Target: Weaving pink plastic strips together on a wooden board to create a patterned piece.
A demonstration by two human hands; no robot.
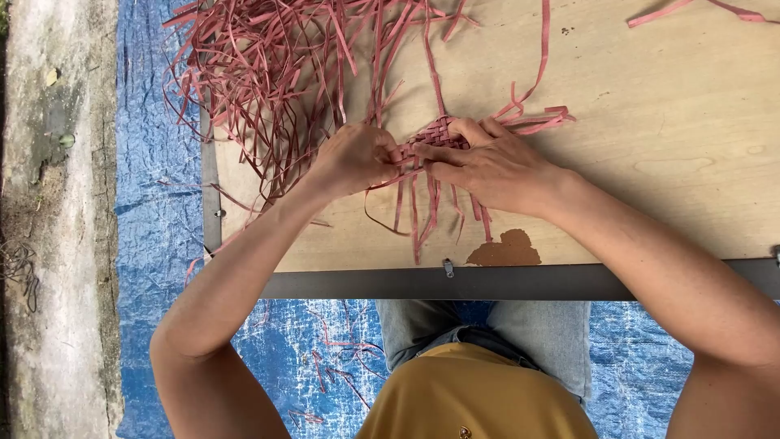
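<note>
Both hands meet at a small woven patch [435, 134] of reddish strips on plywood worktop [666, 138]. Left hand [357, 158] pinches strips at patch's edge; right hand [487, 162] presses on it w/ fingers. Loose strips pile [260, 73] fans out beyond left hand. Blue tarp [158, 203] below.

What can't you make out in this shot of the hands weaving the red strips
- Head view: most of the woven patch is covered by the left hand and right hand.
- Fingertips: curled under, so the strip each pinches is unclear.
- Loose strip pile: cut off by the top edge.
- Board: runs off right.
</note>
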